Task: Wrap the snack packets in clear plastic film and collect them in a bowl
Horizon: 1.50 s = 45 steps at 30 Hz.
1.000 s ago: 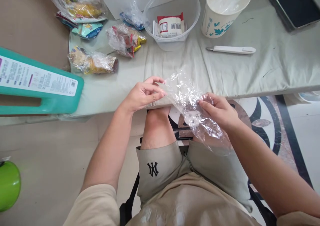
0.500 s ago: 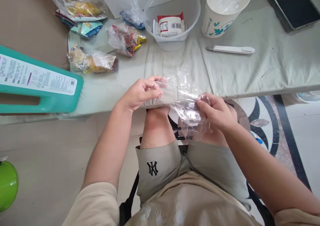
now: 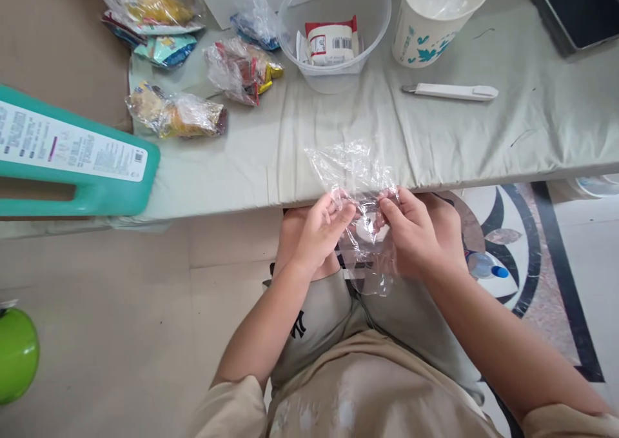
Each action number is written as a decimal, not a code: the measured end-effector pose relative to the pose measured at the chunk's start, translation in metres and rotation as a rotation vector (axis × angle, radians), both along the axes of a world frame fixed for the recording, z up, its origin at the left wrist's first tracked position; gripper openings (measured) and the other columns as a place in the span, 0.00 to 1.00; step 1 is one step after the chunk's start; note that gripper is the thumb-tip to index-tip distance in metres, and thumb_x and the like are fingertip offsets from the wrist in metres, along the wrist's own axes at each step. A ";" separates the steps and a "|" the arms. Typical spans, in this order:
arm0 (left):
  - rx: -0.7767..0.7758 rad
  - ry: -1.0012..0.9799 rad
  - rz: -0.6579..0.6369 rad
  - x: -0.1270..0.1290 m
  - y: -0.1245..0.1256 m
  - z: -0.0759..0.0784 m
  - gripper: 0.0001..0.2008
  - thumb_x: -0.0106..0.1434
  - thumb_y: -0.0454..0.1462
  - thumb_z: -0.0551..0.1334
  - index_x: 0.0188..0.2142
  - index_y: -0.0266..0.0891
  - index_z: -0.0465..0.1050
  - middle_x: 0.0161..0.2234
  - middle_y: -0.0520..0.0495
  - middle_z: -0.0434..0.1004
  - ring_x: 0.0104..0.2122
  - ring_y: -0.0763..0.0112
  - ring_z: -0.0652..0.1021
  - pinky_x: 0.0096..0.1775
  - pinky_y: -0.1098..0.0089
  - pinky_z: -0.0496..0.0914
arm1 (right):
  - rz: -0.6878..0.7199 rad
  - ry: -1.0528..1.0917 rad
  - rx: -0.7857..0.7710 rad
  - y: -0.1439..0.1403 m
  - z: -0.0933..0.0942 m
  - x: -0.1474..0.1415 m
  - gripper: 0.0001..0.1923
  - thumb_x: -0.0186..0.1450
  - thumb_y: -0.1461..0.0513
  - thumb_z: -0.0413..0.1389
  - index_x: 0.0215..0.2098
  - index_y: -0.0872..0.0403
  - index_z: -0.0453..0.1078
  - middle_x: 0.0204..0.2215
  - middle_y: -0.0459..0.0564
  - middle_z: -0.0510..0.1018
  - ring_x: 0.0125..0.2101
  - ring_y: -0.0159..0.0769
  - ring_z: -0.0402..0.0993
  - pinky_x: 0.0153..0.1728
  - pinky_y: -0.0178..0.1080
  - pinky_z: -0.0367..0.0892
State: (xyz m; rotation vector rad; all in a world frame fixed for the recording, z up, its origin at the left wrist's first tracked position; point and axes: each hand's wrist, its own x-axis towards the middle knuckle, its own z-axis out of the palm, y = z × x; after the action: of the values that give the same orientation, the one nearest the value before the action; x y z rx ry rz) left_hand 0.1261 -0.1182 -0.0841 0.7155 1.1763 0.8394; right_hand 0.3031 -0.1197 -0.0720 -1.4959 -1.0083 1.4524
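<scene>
A crumpled clear plastic bag (image 3: pixel 351 167) hangs between both hands, just off the front edge of the cloth-covered table (image 3: pixel 483 141). My left hand (image 3: pixel 322 228) pinches its left side near the mouth. My right hand (image 3: pixel 409 231) pinches its right side. The two hands are close together above my knees. The bag looks empty; its upper flap stands up over the table edge and its lower part droops toward my lap.
On the table stand a clear plastic bowl (image 3: pixel 372 12) with a wrapped snack (image 3: pixel 330 41), a paper cup (image 3: pixel 438 19), a white utility knife (image 3: pixel 449 91), several bagged snacks (image 3: pixel 242 70), a teal jug (image 3: pixel 72 160) and a dark tablet (image 3: pixel 575 6). A green object (image 3: pixel 17 354) sits on the floor at left.
My left hand moved right and down to the bag's mouth, close to my right hand. The bag was gathered up and now hangs lower, in front of the table edge.
</scene>
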 end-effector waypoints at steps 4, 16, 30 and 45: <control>0.061 0.128 0.075 0.005 -0.002 -0.005 0.26 0.60 0.60 0.69 0.33 0.40 0.74 0.21 0.56 0.62 0.19 0.80 0.60 0.21 0.72 0.55 | -0.074 0.019 -0.027 -0.009 -0.005 -0.005 0.11 0.69 0.52 0.58 0.34 0.49 0.65 0.22 0.40 0.68 0.21 0.30 0.67 0.25 0.36 0.64; -0.049 0.169 -0.012 -0.014 0.002 -0.009 0.18 0.61 0.51 0.70 0.36 0.38 0.76 0.30 0.49 0.79 0.27 0.73 0.77 0.29 0.73 0.70 | -0.065 0.171 -0.218 -0.019 -0.023 -0.006 0.23 0.56 0.46 0.66 0.40 0.53 0.72 0.25 0.43 0.77 0.23 0.33 0.75 0.28 0.37 0.73; 1.124 0.626 -0.250 -0.038 -0.017 0.020 0.26 0.66 0.28 0.65 0.60 0.49 0.68 0.43 0.49 0.83 0.36 0.73 0.83 0.41 0.70 0.79 | 0.192 -0.432 0.653 -0.050 0.014 0.025 0.36 0.66 0.65 0.63 0.69 0.41 0.59 0.38 0.46 0.80 0.40 0.39 0.81 0.43 0.44 0.76; 0.803 0.361 -0.179 -0.032 -0.019 0.044 0.10 0.69 0.39 0.63 0.31 0.40 0.77 0.40 0.44 0.82 0.46 0.63 0.83 0.50 0.61 0.78 | 0.127 -0.304 0.600 -0.048 0.034 0.026 0.06 0.68 0.65 0.58 0.40 0.47 0.71 0.33 0.45 0.82 0.37 0.37 0.81 0.44 0.42 0.75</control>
State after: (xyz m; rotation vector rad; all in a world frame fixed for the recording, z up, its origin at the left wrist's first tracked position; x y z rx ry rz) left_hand 0.0937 -0.1368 -0.0402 1.6592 1.0472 1.0605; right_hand 0.3289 -0.1682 -0.0381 -1.2335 -1.5805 0.8888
